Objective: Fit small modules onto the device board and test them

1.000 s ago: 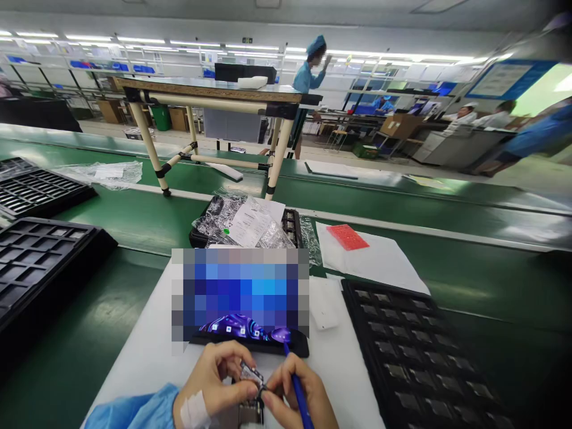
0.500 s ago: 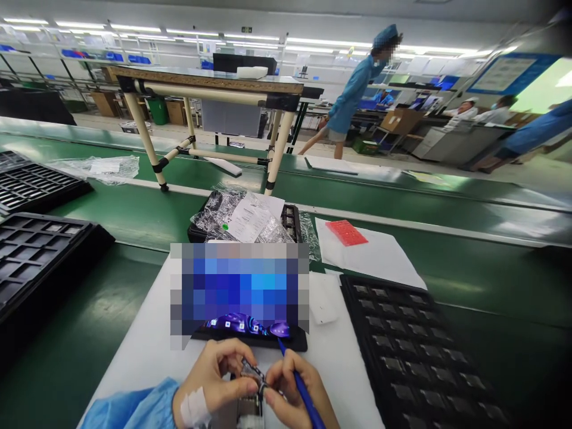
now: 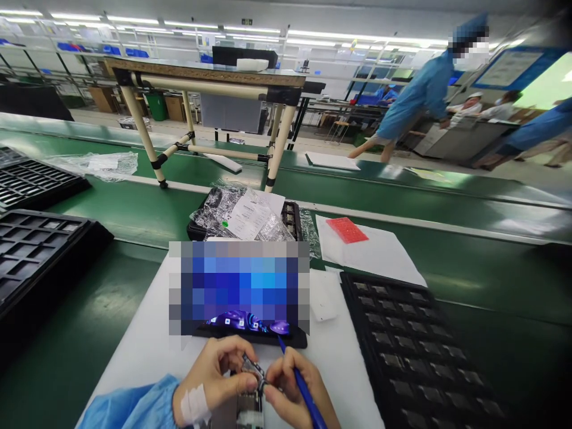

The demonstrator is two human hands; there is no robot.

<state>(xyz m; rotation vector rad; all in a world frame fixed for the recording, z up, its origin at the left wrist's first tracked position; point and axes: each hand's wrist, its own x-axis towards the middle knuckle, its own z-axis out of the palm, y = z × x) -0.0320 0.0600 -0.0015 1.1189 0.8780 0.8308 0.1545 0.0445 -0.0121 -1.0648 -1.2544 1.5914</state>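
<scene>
My left hand [image 3: 223,372], with white tape near the wrist, pinches a small dark electronic part [image 3: 252,367] with silvery edges between thumb and fingers. Thumb and fingertips of my right hand [image 3: 299,384] meet at the part's lower right end. Through that same hand runs a slim blue pen-shaped tool [image 3: 305,396], its tip pointing up at a tablet-like screen. Under my hands a dark and silvery assembly [image 3: 249,408] shows in part; its exact kind is hidden. The lit screen [image 3: 241,322] stands just beyond my fingers, mostly blurred out.
White foam sheet [image 3: 143,333] covers the work spot. At right lies a black tray [image 3: 402,357] of small parts; black trays [image 3: 44,238] sit at left. Behind the screen are a plastic-wrapped tray [image 3: 245,214] and a red sheet [image 3: 347,230]. A person in blue [image 3: 415,95] walks beyond the green belt.
The person in blue in the background has walked to the right. My hands keep nearly the same grip, with the small part turned very slightly.
</scene>
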